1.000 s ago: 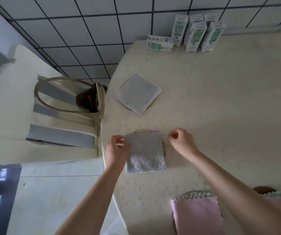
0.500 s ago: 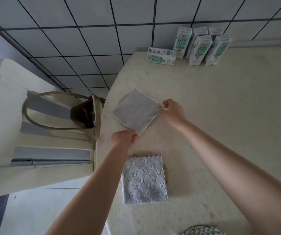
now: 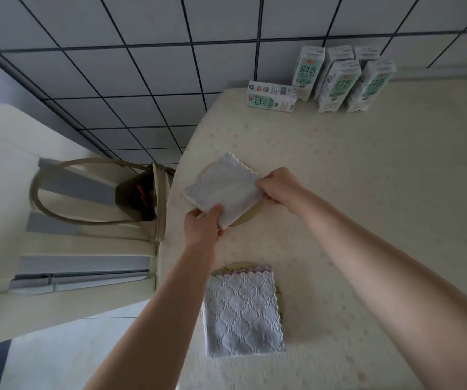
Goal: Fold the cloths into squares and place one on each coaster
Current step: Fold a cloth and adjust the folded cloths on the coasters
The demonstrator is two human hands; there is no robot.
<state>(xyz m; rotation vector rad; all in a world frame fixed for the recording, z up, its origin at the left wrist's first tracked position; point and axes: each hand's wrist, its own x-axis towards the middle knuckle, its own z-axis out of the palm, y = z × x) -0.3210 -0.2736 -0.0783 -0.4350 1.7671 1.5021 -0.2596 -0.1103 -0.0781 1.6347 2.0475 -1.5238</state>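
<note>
Left hand (image 3: 202,226) pinches the folded grey cloth (image 3: 224,185) at its near corner, right hand (image 3: 278,190) at its right corner, over the far coaster (image 3: 250,214) on the surface (image 3: 367,192). Light, soft and floppy, it likely needs both corners held so the layers do not slide apart

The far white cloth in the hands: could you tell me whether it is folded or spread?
Folded: the cloth is a compact square with a thick layered edge, gripped by left hand and right hand over the coaster.
</note>
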